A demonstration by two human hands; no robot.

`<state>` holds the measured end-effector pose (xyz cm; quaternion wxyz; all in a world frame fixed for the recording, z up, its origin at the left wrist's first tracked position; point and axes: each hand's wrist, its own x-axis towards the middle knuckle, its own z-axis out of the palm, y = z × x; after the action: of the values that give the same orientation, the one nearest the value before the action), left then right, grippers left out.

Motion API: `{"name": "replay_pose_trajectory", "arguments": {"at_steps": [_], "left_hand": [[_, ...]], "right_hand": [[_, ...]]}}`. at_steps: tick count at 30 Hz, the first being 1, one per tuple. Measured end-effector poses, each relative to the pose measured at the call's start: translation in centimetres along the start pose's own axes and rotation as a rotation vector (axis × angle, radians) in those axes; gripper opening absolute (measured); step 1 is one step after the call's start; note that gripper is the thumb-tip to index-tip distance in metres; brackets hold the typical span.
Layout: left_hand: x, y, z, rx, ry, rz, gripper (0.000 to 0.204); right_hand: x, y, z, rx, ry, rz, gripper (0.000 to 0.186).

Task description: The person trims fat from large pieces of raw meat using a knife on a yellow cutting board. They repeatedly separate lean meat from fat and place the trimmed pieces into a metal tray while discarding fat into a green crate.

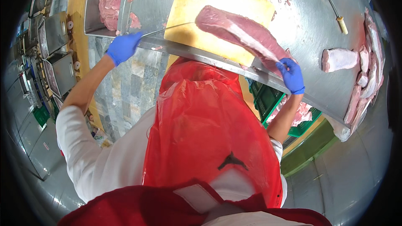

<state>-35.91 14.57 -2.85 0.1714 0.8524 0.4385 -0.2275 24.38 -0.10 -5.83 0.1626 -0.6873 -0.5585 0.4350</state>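
1. The long cut of meat (247, 31) lies slantwise across the cutting board (184, 0), its near right end overhanging onto the steel table (310, 25).
2. The left hand (124, 49), just off the board's left side, is closed around a thin-bladed knife (155, 32); the blade reaches over the board toward the meat's left end. Whether the tip touches meat or board, I cannot tell.
3. The right hand (291, 75), beyond the board's near right corner, appears to grasp the meat's overhanging end, fingers curled over it.
4. The step in hand looks like positioning the cut for trimming, a pale strip (234, 29) running along it.
5. The next move probably calls for a firm right-hand hold and a shallow, controlled blade angle, fingers clear of the edge.
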Motion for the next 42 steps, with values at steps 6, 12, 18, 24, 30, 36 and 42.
{"name": "replay_pose_trajectory", "arguments": {"at_steps": [6, 12, 18, 24, 30, 36, 42], "left_hand": [[0.4, 4.9, 0.9, -0.239, 0.44, 0.072, 0.026], [11.8, 16.3, -2.7, -0.273, 0.483, 0.278, 0.026], [15.7, 19.2, -5.7, -0.196, 0.108, 0.19, 0.026], [9.8, 12.4, -1.7, -0.085, 0.092, 0.078, 0.025], [0.8, 4.3, 0.7, 0.057, 0.125, -0.045, 0.019], [4.2, 12.4, -1.0, -0.426, 0.239, -0.097, 0.02], [14.5, 15.3, -4.3, -0.527, 0.162, 0.175, 0.03]], "right_hand": [[-1.2, -0.8, -2.0, 0.042, -0.082, 0.041, 0.022], [-2.0, -1.4, -2.1, 0.019, -0.056, 0.003, 0.024], [-2.1, -1.4, -2.3, 0.024, -0.042, -0.012, 0.023], [-1.4, 0.0, -1.2, 0.019, 0.019, -0.105, 0.02], [-2.1, -0.6, -3.2, -0.01, -0.025, -0.066, 0.02], [-3.0, 0.3, -1.8, 0.073, -0.018, -0.012, 0.021], [-4.3, 0.2, -1.5, -0.01, -0.039, -0.048, 0.021]]}}
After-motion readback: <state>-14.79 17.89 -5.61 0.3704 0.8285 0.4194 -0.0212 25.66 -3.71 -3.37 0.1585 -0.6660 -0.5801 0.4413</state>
